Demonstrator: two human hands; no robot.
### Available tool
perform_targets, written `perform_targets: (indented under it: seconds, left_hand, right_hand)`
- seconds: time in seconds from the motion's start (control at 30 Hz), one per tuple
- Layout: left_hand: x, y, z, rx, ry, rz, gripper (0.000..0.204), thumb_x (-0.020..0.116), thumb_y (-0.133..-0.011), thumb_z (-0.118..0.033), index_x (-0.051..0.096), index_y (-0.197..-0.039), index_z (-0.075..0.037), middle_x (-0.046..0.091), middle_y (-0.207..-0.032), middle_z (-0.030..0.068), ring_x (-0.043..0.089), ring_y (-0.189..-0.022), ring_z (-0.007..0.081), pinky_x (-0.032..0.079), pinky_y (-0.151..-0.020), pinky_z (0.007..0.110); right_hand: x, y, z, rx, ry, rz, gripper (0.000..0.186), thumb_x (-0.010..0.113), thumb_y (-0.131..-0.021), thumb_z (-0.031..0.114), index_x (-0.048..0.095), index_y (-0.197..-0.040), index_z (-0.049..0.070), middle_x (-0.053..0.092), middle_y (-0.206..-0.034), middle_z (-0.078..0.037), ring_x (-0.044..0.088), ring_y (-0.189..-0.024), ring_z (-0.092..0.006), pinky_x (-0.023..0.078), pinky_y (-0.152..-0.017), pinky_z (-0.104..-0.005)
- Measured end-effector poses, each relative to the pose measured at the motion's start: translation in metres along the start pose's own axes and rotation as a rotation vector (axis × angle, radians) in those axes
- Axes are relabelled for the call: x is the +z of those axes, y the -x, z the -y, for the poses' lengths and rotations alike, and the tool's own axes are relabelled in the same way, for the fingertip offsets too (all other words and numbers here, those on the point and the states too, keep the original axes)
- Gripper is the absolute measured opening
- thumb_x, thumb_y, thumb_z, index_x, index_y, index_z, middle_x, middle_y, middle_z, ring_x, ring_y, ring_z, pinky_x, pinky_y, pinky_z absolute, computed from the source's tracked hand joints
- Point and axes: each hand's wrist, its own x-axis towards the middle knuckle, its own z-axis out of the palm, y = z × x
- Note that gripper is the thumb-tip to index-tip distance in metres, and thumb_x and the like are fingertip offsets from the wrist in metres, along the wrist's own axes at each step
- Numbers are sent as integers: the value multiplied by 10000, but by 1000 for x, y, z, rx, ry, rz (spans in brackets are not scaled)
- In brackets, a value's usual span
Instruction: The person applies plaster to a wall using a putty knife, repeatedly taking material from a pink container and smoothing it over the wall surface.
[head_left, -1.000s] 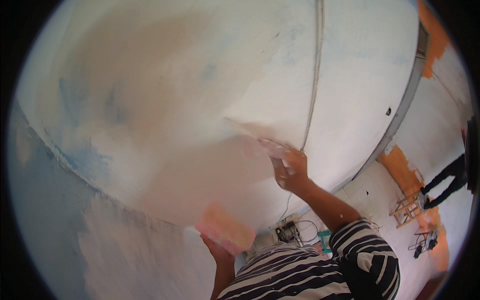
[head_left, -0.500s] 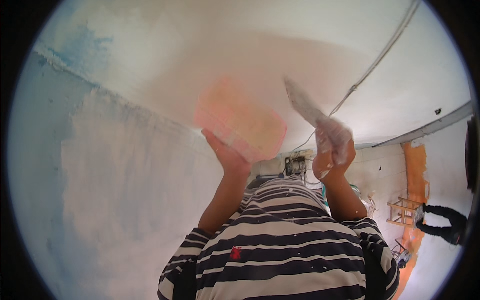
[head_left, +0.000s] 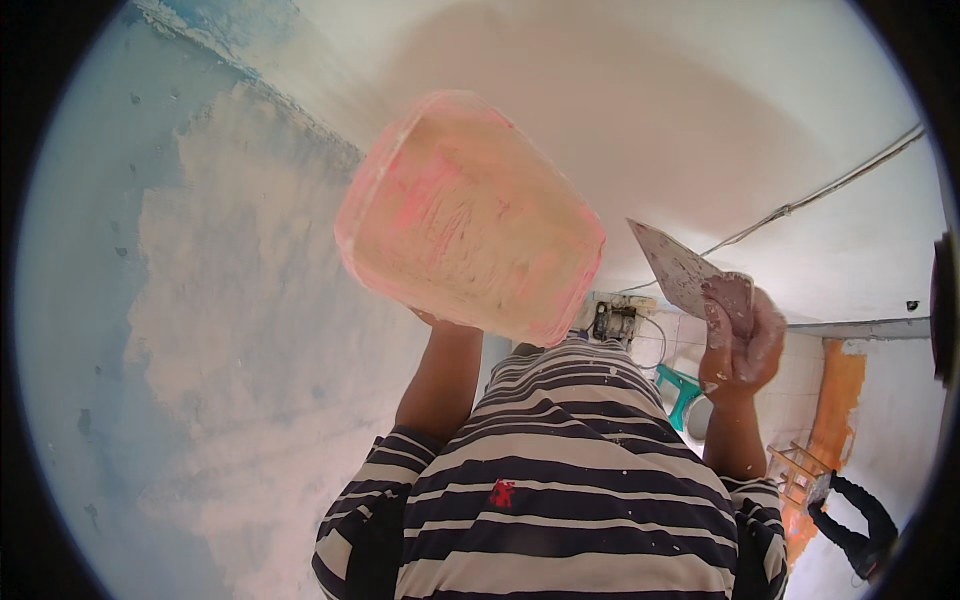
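Observation:
In my left hand (head_left: 435,318) is a pink plastic tub (head_left: 470,220), its broad face smeared with a beige coating and pink streaks showing through. Most of that hand is hidden behind the tub; only its lower edge and wrist show. My right hand (head_left: 742,345), spotted with white paste, is closed around a putty knife (head_left: 682,268). The knife's flat, stained blade points up and left, toward the tub but apart from it. Neither tool touches the wall.
A blue wall (head_left: 75,330) with whitish patches stands at left, meeting a pale surface (head_left: 640,90) crossed by a cable (head_left: 790,208). Lower right are a green stool (head_left: 680,395), a wooden stool (head_left: 795,472), an orange strip (head_left: 838,395) and another person's dark-clothed legs (head_left: 860,515).
The tub has come closer, looks larger and shows more of its broad face. My right hand with the putty knife has moved right and down. The view has shifted.

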Motion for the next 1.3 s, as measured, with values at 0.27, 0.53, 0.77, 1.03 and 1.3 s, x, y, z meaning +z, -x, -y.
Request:
perform_targets:
  seconds: [0.27, 0.53, 0.77, 1.03, 1.3]
  left_hand:
    - [-19, 24, -22, -90, -12, -171, 783, 363, -972, -651, 275, -1535, -112, 371, -1530, 147, 384, -1397, 325, 345, -1144, 502]
    - [-37, 43, -54, -48, -179, -276, 791, 356, -968, -662, 280, -1532, -112, 375, -1527, 141, 386, -1395, 322, 351, -1138, 501]
    - [-51, 49, -53, -44, -303, -337, 798, 349, -965, -671, 284, -1529, -111, 379, -1524, 135, 388, -1394, 320, 355, -1132, 500]
    - [-58, 65, -55, -44, -444, -373, 806, 342, -960, -682, 288, -1526, -111, 383, -1521, 129, 390, -1392, 318, 360, -1126, 499]
    - [-64, 82, -50, -31, -633, -368, 814, 335, -956, -693, 292, -1523, -110, 387, -1518, 123, 392, -1391, 315, 366, -1119, 498]
  right_hand:
    - [42, -75, 67, -89, 117, 679, 393, 691, -776, -46, 600, -1152, 22, 639, -736, -120, 638, -598, -285, 487, -527, -339]
    - [89, -82, 77, 328, -181, 960, 477, 584, -816, -125, 595, -1284, -34, 709, -939, -206, 707, -762, -208, 533, -734, -270]
    - [121, -64, 71, 592, -631, 872, 486, 494, -841, -175, 573, -1308, -66, 684, -1166, -181, 642, -1075, -172, 480, -962, -281]
    - [131, -51, 75, 652, -679, 765, 416, 600, -852, -76, 600, -1267, -58, 687, -1137, -155, 649, -1037, -165, 495, -932, -280]
    - [125, -48, 77, 725, -642, 683, 416, 675, -849, 26, 614, -1256, -36, 688, -1110, -121, 652, -1016, -151, 509, -908, -286]
